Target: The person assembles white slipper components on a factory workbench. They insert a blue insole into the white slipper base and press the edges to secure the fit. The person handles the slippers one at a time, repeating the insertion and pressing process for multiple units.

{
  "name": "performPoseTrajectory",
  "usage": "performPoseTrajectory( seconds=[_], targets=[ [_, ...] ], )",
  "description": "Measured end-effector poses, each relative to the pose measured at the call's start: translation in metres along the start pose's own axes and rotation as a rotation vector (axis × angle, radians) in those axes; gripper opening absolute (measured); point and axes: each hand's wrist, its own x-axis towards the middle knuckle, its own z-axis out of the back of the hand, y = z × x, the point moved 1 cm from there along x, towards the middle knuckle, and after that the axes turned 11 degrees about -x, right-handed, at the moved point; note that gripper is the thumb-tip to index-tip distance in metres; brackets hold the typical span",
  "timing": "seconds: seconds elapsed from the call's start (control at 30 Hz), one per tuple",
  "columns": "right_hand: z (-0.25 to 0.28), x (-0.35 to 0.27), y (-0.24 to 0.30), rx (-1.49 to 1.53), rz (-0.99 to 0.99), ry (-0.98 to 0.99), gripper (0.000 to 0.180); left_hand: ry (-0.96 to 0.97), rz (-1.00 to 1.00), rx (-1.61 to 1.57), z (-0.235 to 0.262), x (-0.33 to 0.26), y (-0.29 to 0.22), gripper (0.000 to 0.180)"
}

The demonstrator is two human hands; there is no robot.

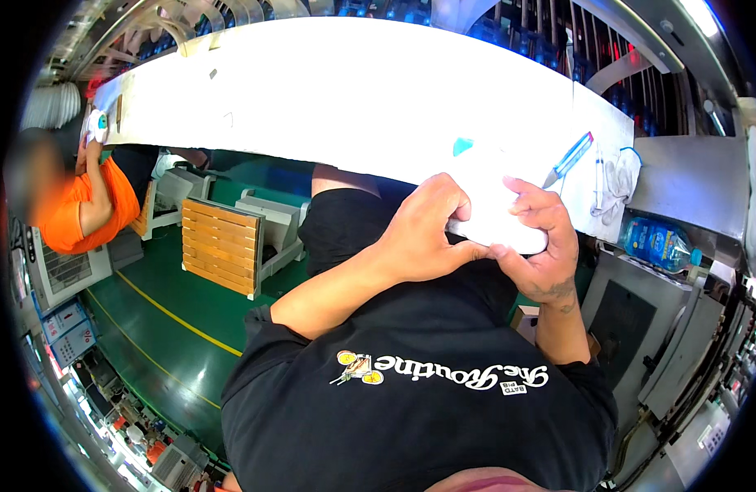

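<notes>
White, rounded, glare-washed item (516,235) between left grip (425,220) and right grip (557,256), both closed snugly on it.

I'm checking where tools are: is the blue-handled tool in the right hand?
No, the right hand holds the white item while the blue-handled tool lies on the table.

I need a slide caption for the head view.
Left hand and right hand holding a rounded white item at a white worktable, blue-handled tool and white glove nearby.
</notes>
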Motion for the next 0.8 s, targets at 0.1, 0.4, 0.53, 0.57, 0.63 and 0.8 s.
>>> performPoseTrajectory(
  seconds=[0.1,0.4,0.53,0.57,0.63,0.8],
  targets=[
    [0.002,-0.001,-0.004,0.027,-0.011,-0.015,0.042,-0.091,-0.064,0.023,-0.006,0.000,0.004,0.056],
    [0.008,0.024,0.000,-0.124,0.065,0.018,0.042,-0.060,-0.149,0.040,-0.001,-0.003,0.016,0.052],
    [0.009,0.028,-0.002,-0.129,0.085,0.036,0.044,-0.049,-0.165,0.066,0.004,0.008,0.019,0.051],
    [0.010,0.028,-0.003,-0.123,0.086,0.038,0.044,-0.039,-0.170,0.071,0.005,0.010,0.021,0.051],
    [0.011,0.027,-0.006,-0.113,0.086,0.042,0.044,0.016,-0.124,0.117,0.007,0.015,0.024,0.054],
    [0.016,0.018,-0.009,-0.076,0.088,0.141,0.045,0.039,-0.090,0.255,0.015,0.031,0.031,0.087]
  ],
)
